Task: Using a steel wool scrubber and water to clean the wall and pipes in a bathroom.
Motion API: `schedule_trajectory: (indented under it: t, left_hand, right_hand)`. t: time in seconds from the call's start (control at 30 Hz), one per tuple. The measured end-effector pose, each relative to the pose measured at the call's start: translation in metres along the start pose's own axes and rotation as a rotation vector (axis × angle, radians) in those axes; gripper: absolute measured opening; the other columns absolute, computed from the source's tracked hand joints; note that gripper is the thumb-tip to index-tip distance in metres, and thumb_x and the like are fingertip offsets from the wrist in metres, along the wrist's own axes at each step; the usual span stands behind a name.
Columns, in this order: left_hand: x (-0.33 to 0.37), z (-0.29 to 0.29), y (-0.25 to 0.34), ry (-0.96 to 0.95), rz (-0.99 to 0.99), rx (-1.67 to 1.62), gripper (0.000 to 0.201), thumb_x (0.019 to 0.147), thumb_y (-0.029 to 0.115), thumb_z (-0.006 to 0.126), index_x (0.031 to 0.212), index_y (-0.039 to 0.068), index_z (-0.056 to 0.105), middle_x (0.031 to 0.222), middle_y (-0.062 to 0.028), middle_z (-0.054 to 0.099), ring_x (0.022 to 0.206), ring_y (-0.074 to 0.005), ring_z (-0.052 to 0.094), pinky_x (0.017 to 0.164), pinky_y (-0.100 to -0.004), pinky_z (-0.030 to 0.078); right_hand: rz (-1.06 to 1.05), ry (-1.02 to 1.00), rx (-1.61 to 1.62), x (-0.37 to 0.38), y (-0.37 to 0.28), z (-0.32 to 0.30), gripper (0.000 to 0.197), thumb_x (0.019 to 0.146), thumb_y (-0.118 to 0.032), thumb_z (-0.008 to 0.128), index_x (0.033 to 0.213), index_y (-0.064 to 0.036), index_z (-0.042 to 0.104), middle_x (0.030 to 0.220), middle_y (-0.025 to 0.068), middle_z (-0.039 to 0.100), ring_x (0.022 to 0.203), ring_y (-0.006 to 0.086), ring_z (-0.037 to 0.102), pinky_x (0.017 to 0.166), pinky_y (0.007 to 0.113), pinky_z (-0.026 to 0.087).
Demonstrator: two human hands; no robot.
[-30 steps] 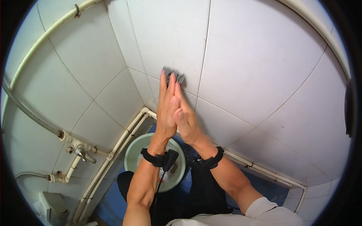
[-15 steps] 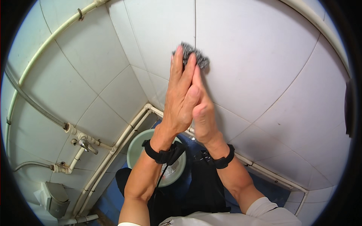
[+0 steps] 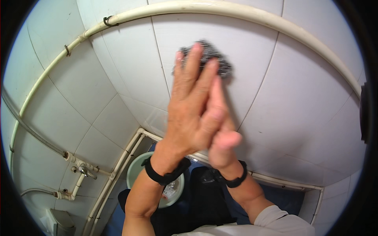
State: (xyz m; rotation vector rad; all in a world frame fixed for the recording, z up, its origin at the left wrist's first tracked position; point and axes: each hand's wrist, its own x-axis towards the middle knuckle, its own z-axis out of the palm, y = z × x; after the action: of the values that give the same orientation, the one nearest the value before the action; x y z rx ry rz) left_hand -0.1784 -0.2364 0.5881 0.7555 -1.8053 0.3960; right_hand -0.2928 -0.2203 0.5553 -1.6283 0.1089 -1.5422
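Observation:
A grey steel wool scourer [image 3: 222, 65] lies against the white wall tiles, partly covered by fingers. My left hand [image 3: 189, 106] is on top, its long fingers slightly apart and stretched over the scourer, holding it to the wall. Beneath and to the right, my right hand [image 3: 224, 135] presses close to the left one. Its thumb points out to the right, and its fingers reach up to the scourer, mostly hidden behind the left hand. Both hands are a little blurred. Black straps circle both wrists.
A cream pipe [image 3: 220, 7] arches across the wall above my hands. Below stands a pale green basin [image 3: 136, 167] with clear plastic inside, on a blue floor. At the left are a tap [image 3: 84, 170], pipework and a flexible hose [image 3: 37, 135]. A grey-white box [image 3: 62, 222] is at lower left.
Both hands and the scourer have moved higher up the wall, nearer the arched pipe. The view has tilted upward, so more of that pipe shows.

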Motion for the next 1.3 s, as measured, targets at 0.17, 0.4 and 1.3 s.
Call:
schedule_trajectory:
  t: [0.17, 0.4, 1.3]
  left_hand:
    - [0.023, 0.031, 0.080, -0.291, 0.028, -0.138, 0.073, 0.088, 0.047, 0.064, 0.138, -0.006, 0.059, 0.164, -0.0192, 0.035, 0.152, -0.0511, 0.022, 0.124, -0.0508, 0.030]
    - [0.014, 0.006, 0.022, -0.086, -0.015, 0.112, 0.071, 0.103, 0.054, 0.047, 0.139, -0.006, 0.058, 0.162, -0.0218, 0.038, 0.149, -0.0474, 0.034, 0.124, -0.0534, 0.027]
    - [0.003, -0.098, -0.122, 0.085, -0.335, 0.117, 0.061, 0.107, 0.042, 0.043, 0.154, 0.003, 0.044, 0.164, -0.0228, 0.033, 0.153, -0.0393, 0.030, 0.125, -0.0460, 0.029]
  right_hand:
    - [0.084, 0.349, -0.062, -0.044, -0.061, -0.030, 0.133, 0.079, -0.097, 0.007, 0.161, 0.0070, -0.004, 0.170, 0.0248, 0.006, 0.158, 0.0330, 0.015, 0.128, 0.045, 0.012]
    - [0.116, 0.138, 0.064, 0.004, -0.037, -0.001, 0.124, 0.087, -0.091, 0.012, 0.160, 0.0090, -0.001, 0.171, 0.0238, 0.006, 0.158, 0.0326, 0.012, 0.128, 0.043, 0.012]
    - [0.170, -0.167, 0.066, 0.128, 0.043, 0.123, 0.122, 0.093, -0.085, 0.025, 0.155, 0.0183, 0.004, 0.164, 0.0371, 0.015, 0.155, 0.0434, 0.017, 0.126, 0.042, 0.022]
